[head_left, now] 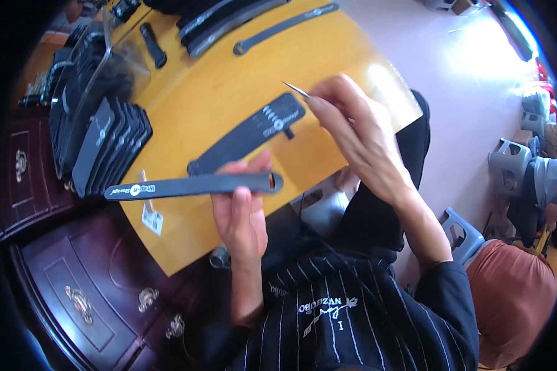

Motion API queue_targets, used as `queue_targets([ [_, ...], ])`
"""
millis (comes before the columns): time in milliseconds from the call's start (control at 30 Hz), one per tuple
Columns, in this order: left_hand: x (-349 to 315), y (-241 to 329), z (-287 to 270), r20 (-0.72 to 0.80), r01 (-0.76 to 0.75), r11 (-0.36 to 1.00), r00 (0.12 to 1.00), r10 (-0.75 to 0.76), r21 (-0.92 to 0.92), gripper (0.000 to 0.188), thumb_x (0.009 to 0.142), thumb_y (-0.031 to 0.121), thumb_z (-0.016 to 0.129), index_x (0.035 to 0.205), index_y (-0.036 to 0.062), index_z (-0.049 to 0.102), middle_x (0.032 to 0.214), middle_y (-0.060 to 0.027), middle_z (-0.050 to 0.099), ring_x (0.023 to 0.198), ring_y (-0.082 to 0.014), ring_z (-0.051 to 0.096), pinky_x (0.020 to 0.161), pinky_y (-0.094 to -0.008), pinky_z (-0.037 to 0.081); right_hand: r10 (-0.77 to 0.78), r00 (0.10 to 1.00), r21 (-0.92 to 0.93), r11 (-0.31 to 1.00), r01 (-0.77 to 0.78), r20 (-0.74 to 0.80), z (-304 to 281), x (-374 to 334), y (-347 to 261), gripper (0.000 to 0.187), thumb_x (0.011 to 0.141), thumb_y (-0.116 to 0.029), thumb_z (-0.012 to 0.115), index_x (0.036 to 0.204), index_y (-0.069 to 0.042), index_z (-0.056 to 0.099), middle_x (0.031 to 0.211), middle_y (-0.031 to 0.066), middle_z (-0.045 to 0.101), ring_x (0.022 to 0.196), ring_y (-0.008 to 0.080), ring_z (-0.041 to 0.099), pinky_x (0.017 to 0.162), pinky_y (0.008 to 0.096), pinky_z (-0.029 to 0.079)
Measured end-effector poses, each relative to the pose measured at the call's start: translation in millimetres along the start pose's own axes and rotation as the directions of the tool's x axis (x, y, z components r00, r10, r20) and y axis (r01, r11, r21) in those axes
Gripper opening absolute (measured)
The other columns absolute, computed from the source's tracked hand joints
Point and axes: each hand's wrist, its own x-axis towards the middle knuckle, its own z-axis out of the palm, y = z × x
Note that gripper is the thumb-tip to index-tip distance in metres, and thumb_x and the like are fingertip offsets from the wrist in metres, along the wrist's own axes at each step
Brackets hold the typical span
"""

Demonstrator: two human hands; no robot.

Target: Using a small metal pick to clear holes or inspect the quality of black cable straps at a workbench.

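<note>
My left hand (240,226) is closed on a long black strap (195,185), with the thumb on top. The strap lies level across my fingers and has a slot near its right end. Between the fingertips of my right hand (366,139) is a thin pointed metal tool (296,90), its tip aimed up and left. Its rear end is hidden in my fingers, so I cannot tell its exact kind. Under and beyond the held strap, a bundle of black straps (244,137) rests slantwise on the yellow table (328,62), with a short tab sticking out.
Black strap bundles (114,145) stand in a row at the table's left edge. More straps (229,21) lie at the far side, near a single long strap (284,28) and a short one (153,46). A dark wooden cabinet (111,272) is at left, grey stools (510,164) at right.
</note>
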Motion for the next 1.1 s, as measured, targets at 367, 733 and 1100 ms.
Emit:
queue_targets([
  [367,1.5,-14.8,36.7,0.044,0.005,0.998,0.999,-0.002,-0.058,0.028,0.099,0.012,0.045,0.126,0.0039,0.045,0.125,-0.0215,0.056,0.116,-0.0304,0.056,0.096,-0.0345,0.048,0.042,0.997,0.027,0.999,-0.044,0.07,-8.7,-86.3,-8.4,0.014,0.087,-0.01,0.063,0.1,-0.003,0.063,0.083,0.0097,0.064,0.071,0.0225,0.063,0.063,0.029,0.05],
  [733,-3.7,-21.1,49.9,0.022,0.0,0.998,1.0,0.001,-0.065,0.026,0.094,0.007,0.055,0.118,0.0017,0.047,0.12,-0.0235,0.057,0.115,-0.0321,0.056,0.095,-0.0418,0.05,0.021,0.999,-0.042,0.999,-0.02,0.029,-8.4,-92.6,6.2,0.017,0.09,-0.02,0.06,0.102,-0.008,0.063,0.076,0.0071,0.058,0.065,0.0224,0.062,0.054,0.0307,0.049],
  [1100,-0.4,-31.6,34.6,0.145,-0.443,0.835,0.897,0.418,0.328,0.026,0.091,0.005,0.058,0.111,0.0023,0.041,0.115,-0.0275,0.058,0.11,-0.0357,0.059,0.09,-0.0415,0.052,0.059,0.997,-0.063,0.996,-0.056,0.042,-7.8,-90.1,-6.5,0.016,0.088,-0.009,0.063,0.102,-0.004,0.065,0.078,0.0086,0.06,0.068,0.0218,0.062,0.059,0.0284,0.048],
])
